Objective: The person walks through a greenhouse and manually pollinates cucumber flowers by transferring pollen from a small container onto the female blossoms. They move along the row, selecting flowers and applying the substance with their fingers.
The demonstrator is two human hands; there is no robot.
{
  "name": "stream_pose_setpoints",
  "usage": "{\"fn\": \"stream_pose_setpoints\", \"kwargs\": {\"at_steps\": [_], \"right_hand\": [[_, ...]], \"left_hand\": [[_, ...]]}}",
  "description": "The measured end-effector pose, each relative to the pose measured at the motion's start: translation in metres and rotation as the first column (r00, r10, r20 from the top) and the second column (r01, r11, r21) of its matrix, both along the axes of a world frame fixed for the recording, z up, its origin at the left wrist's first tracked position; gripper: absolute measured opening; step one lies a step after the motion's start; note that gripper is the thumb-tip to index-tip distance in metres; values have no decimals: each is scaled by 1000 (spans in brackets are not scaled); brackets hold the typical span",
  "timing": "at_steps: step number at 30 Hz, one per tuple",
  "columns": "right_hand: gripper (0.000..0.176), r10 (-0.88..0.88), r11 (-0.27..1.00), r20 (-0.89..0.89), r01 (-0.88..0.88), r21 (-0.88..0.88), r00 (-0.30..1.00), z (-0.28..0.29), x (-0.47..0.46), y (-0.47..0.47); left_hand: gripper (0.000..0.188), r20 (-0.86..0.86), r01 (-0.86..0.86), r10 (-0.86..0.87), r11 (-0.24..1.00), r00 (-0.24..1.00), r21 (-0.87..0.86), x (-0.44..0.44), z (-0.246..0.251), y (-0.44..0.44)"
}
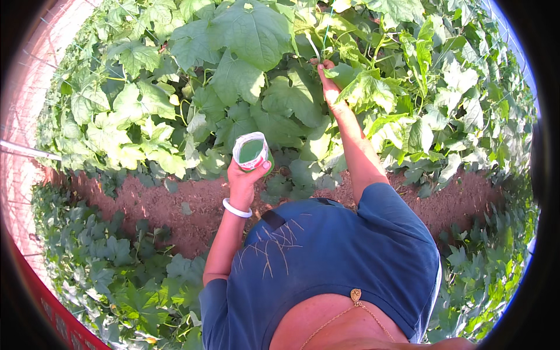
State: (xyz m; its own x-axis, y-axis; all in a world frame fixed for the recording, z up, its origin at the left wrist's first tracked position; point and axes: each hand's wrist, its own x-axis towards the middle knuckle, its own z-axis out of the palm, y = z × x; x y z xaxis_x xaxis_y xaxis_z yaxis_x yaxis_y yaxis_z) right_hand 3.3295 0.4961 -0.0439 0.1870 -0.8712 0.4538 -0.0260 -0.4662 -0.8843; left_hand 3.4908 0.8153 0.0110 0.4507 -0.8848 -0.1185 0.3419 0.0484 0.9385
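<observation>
My left hand (243, 181) grips a cup (267, 151) with a white rim and red print, which holds green liquid (251, 151). The cup's mouth faces up towards me, and some green shows on its outer side. A white bracelet (236, 208) circles that wrist. Farther out, my right hand (329, 83) reaches into the climbing vine. Its fingertips are together at the lower end of a pale slender stick (313, 46); whether this is a tool or a plant part I cannot tell. A leaf (343, 75) covers part of the fingers. Green twine (327, 28) runs just above them.
Broad-leaved vines (249, 35) form a dense wall ahead, with netting at the left rim. Bare reddish soil (175, 210) runs across between this row and lower foliage (127, 280) behind me. A pale pole (28, 150) juts in at the left. Dry stems cling to my blue shirt (341, 245).
</observation>
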Motion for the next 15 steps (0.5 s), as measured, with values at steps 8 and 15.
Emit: {"fn": "stream_pose_setpoints", "kwargs": {"at_steps": [8,15], "right_hand": [[18,368,831,446,-503,235,816,26,-30,84],[18,491,709,422,-631,314,762,58,-63,130]], "left_hand": [[63,55,170,-166,982,985,-79,-13,19,-63],[61,119,198,-193,980,974,-36,-13,4,-86]]}}
